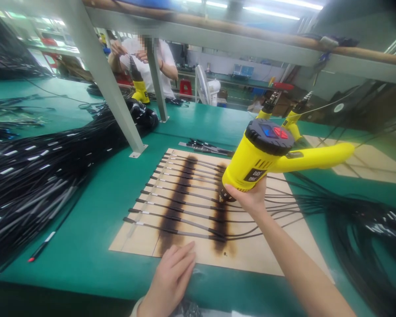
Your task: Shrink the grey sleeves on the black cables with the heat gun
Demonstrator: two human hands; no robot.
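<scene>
right hand (255, 199): gripping yellow heat gun (246, 165), pointed down above row of cables (198, 234) | left hand (171, 273): fingers extended, at board (251, 262)'s near edge, cables just beyond

The yellow heat gun (239, 165) is tipped nose down in the right hand (256, 200), with its black end cap, red buttons and small blue screen up above the hand and its handle sticking out to the right. Past the left hand (175, 269), the thin black cables (194, 234) lie side by side in a row, with grey bits and little white tags. They rest on a flat tan board (264, 253) with two dark brown stripes, its near edge by the left fingertips
</scene>
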